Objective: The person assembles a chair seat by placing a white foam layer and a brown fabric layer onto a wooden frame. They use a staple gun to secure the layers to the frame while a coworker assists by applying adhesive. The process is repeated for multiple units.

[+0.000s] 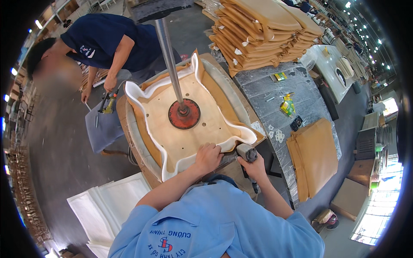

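Observation:
A plywood seat panel (pixel 159 137) lies face up in front of me, ringed by white padding (pixel 189 160) and a tan cover (pixel 234 114) whose edges stand up around it. A red round press plate (pixel 173 115) on a steel rod (pixel 167 51) bears on the panel's middle. At the near edge, my left hand (pixel 209 157) is closed on the rim of the cover and padding. Just right of it, my right hand (pixel 254 167) is wrapped round a staple gun (pixel 247 152), its head close to the near right corner of the cover.
To the right, a plastic-covered table (pixel 262 92) carries a tall stack of tan covers (pixel 262 34), yellow-green packets (pixel 287 105) and folded tan pieces (pixel 312 157). White sheets (pixel 103 206) lie at lower left. A co-worker (pixel 112 43) bends over a grey seat (pixel 101 129) at upper left.

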### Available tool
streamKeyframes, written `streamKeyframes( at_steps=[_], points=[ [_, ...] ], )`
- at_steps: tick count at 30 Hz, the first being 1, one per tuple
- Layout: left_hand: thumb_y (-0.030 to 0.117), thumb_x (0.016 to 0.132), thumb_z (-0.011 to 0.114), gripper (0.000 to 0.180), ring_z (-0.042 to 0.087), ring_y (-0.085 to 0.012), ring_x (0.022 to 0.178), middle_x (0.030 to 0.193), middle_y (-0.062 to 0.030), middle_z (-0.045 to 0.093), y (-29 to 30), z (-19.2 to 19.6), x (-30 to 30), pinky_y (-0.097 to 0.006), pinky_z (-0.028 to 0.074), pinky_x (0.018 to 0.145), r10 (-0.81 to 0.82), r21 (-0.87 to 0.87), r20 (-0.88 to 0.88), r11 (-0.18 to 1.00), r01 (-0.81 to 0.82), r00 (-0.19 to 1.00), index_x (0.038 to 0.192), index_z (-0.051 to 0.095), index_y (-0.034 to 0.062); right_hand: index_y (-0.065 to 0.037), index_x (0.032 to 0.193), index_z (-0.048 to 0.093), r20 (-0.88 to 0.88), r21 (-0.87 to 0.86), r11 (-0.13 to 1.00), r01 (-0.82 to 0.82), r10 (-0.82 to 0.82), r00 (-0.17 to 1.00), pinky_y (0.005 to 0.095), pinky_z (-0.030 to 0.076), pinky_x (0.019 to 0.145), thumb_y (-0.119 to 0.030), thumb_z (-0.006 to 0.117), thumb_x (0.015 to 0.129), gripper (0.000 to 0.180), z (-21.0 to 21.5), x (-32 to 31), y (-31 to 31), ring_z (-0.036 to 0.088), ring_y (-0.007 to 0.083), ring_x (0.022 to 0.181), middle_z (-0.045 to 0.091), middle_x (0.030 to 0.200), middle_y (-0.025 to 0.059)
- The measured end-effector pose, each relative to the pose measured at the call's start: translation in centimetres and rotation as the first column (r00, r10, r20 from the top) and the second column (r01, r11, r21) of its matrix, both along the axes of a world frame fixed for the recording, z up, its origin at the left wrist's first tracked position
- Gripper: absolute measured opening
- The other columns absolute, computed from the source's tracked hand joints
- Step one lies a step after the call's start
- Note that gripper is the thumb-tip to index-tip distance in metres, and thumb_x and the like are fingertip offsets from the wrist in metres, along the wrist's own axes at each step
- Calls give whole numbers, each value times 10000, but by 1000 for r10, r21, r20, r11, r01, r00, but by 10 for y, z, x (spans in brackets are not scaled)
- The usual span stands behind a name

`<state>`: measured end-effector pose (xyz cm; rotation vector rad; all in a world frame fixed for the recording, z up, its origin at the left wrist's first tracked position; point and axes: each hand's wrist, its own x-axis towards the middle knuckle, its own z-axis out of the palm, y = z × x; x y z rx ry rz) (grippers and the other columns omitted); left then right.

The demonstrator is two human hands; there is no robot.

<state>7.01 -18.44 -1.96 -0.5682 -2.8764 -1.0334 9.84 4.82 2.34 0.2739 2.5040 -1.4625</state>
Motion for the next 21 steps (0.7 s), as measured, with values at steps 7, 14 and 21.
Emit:
streamKeyframes(
  at_steps=[7, 14, 21],
  points=[
    [327, 913, 741, 237, 634, -333, 938, 880, -105, 658, 14, -4, -21, -495, 465, 850, -13, -97, 0, 995, 13, 1000, 883, 708, 95, -11, 1426, 616, 28, -22, 997, -70, 70, 997, 367, 566, 985, -205, 880, 862, 652, 3, -22, 16, 741, 216, 1138, 771, 1213, 158],
    [323, 912, 745, 219, 591, -299, 907, 850, -76, 635, 18, -15, -20, -456, 425, 832, 62, -31, -54, 998, -63, 997, 828, 718, 123, 3, 1438, 600, 71, 6, 993, -118, 117, 991, 348, 584, 915, -174, 874, 867, 657, 6, -32, 17, 738, 172, 1040, 771, 1188, 142],
    [270, 911, 734, 226, 548, -297, 972, 899, -67, 597, 22, -21, -21, -458, 388, 883, 224, 138, 13, 965, -224, 974, 749, 709, 113, 12, 1220, 693, 298, -64, 990, -123, 136, 945, 291, 494, 536, -193, 872, 882, 434, 26, -39, 9, 595, 78, 586, 702, 836, 25]
  ],
)
